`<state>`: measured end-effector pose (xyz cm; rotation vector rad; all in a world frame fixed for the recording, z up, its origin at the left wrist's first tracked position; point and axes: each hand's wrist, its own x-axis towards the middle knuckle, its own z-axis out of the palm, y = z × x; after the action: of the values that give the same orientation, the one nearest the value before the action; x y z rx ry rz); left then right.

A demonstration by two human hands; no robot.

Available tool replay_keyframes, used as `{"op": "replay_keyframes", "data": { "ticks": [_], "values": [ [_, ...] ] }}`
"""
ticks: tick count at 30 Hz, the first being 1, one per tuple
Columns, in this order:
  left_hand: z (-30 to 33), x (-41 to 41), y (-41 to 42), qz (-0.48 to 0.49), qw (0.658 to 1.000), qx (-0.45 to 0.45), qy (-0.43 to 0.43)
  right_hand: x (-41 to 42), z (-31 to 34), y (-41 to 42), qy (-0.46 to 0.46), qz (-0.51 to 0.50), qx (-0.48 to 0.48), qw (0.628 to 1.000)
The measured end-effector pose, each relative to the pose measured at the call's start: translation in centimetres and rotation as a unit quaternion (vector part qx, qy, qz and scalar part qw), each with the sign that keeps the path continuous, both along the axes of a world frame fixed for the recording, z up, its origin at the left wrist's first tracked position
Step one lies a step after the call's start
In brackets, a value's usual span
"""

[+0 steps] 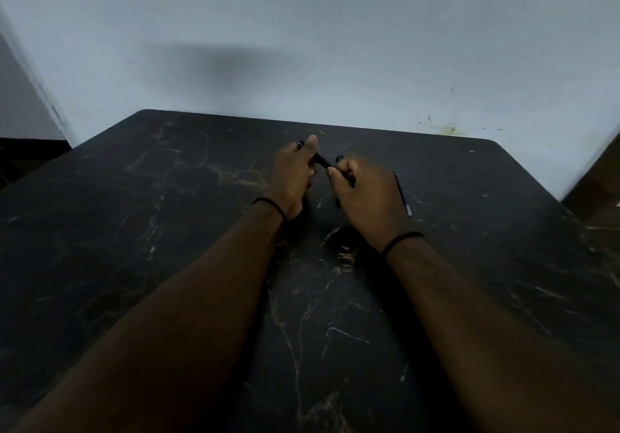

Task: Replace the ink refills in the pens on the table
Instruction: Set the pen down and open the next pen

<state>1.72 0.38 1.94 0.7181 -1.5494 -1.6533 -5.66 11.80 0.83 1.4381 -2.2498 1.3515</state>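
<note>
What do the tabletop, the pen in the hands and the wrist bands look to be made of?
Tabletop: black marble-look surface, possibly laminate or stone; tan veins, dull sheen.
Pen: dark, likely plastic; too dim and small to be sure. Left hand and right hand both grip it.
Wrist bands: thin black cord or elastic, matte.

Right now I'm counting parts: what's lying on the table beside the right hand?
A thin refill lies on the table just right of the right hand. Anything beneath the hands is covered.
</note>
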Motion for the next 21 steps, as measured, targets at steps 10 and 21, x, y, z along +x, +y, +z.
{"op": "replay_keyframes", "data": {
  "ticks": [10,21],
  "values": [
    [-0.29,0.21,-0.05,-0.053,0.998,0.016,0.027,0.12,0.07,-0.04,-0.04,-0.003,-0.023,0.999],
    [0.39,0.91,0.75,-0.031,0.999,-0.012,0.032,0.53,0.16,-0.07,-0.029,-0.009,-0.021,0.999]
  ]
}}
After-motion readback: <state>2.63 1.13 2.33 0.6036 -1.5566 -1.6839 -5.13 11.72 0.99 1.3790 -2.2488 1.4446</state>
